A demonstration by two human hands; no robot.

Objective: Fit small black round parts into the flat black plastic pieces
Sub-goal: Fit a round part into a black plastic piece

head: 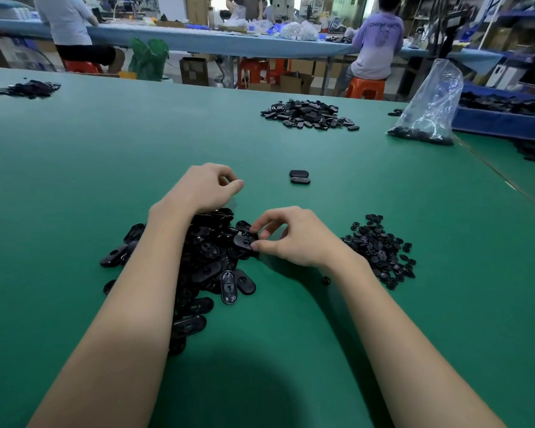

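Note:
A heap of flat black oval plastic pieces point(207, 261) lies on the green table in front of me. My right hand point(291, 236) pinches one flat oval piece point(244, 241) at the heap's right edge between thumb and fingertips. My left hand point(207, 186) hovers just beyond the heap with its fingers curled and nothing seen in them; its forearm lies across the heap. A pile of small black round parts point(380, 250) sits to the right of my right hand. One stray round part point(326, 281) lies by my right wrist.
Two flat black pieces point(299, 177) lie side by side further out. Another black pile point(309, 115) sits at the far middle, a smaller one point(28, 88) far left. A clear plastic bag point(426, 112) and a blue bin point(504, 117) stand at the right. People sit at a bench behind.

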